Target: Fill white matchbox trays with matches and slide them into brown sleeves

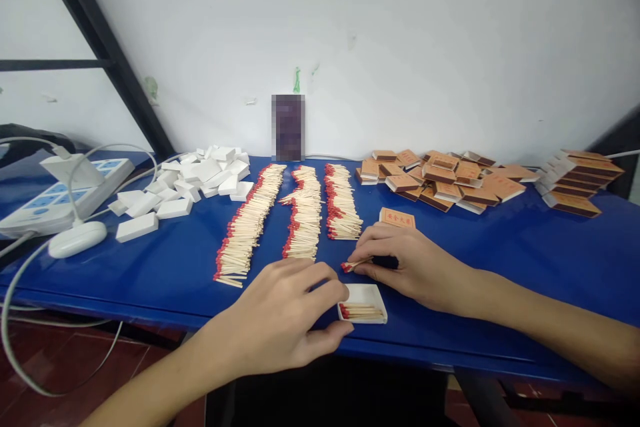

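My left hand (285, 320) pinches the left edge of a small white matchbox tray (367, 295) near the front edge of the blue table (525, 247). A few red-tipped matches lie in the tray. Just behind the tray, my right hand (405, 260) is closed on a few matches (353, 265), red tips pointing left. Three long rows of matches (300, 213) lie behind my hands. One orange matchbox sleeve (397, 217) lies just beyond my right hand.
A heap of white inner trays (185, 183) sits at the back left. Orange sleeves (440, 180) are piled at the back right, with a stack (575, 190) further right. A white power strip (60, 193) and cables lie at the left end.
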The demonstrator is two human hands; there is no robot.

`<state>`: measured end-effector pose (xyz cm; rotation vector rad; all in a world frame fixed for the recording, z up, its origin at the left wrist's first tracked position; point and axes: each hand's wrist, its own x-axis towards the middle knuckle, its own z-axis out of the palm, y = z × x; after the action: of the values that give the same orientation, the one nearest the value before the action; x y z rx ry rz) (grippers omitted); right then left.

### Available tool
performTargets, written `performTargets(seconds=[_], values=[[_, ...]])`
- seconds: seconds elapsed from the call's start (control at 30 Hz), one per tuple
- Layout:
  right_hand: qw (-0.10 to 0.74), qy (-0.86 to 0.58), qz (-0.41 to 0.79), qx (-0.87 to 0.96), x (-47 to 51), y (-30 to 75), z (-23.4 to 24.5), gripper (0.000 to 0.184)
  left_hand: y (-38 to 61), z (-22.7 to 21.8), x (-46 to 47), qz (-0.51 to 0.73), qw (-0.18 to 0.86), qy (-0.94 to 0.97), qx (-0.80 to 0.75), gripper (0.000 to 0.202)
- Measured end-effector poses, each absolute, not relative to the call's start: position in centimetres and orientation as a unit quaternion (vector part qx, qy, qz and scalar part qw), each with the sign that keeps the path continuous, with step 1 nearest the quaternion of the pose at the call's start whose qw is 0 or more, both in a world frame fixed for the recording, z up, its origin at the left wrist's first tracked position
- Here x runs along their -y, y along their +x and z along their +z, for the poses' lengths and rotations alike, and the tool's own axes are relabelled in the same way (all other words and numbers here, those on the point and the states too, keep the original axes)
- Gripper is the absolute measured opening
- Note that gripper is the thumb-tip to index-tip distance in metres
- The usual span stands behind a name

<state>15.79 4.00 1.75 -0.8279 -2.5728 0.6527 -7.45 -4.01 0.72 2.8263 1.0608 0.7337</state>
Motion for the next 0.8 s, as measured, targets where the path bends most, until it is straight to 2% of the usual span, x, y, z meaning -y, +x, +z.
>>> performTargets(seconds=[0.3,0.8], values=[[0.157,-0.322,0.262,0.896,-3.92,15.72,2.27,0.019,-7.51,0.71,4.02,0.232,0.021,0.911,-0.341,0.012],[0.178,-0.269,0.193,0.927,-3.77,15.92,2.08,0.019,-7.44,0.81,3.98,0.231,0.024,0.911,-0.341,0.012]])
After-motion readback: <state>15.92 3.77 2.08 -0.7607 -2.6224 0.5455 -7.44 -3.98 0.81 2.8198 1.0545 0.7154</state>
